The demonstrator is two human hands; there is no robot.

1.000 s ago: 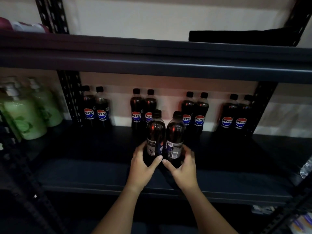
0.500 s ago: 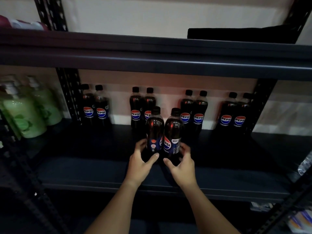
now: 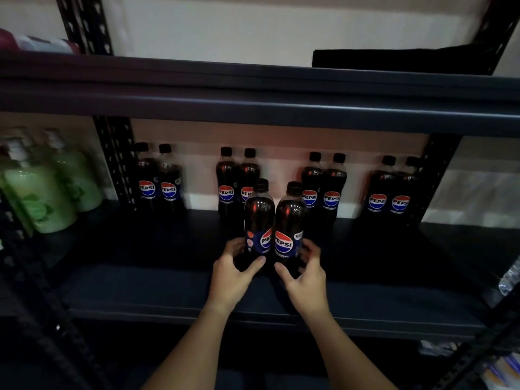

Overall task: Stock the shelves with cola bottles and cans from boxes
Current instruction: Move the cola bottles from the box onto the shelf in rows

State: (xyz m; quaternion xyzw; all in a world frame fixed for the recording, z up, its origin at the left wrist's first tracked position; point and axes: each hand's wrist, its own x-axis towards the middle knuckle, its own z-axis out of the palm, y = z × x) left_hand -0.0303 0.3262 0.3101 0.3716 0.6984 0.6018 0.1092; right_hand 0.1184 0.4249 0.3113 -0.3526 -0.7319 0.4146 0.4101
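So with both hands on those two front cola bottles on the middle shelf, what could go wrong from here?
1. The left hand and right hand grip the left front bottle and right front bottle only low on their bodies; the tall bottles might tip if pushed.
2. Pushed straight back, they could knock the back-row pairs close behind.
3. The labels do not face alike; the left one is turned partly aside.

A: Surface?
B: Dark metal shelf (image 3: 140, 291). Four pairs of Pepsi bottles (image 3: 320, 190) upright along the back wall.
A: Front?
B: Two more bottles (image 3: 274, 229) side by side, touching, mid-shelf. Green bottles (image 3: 42, 198) stand far left.
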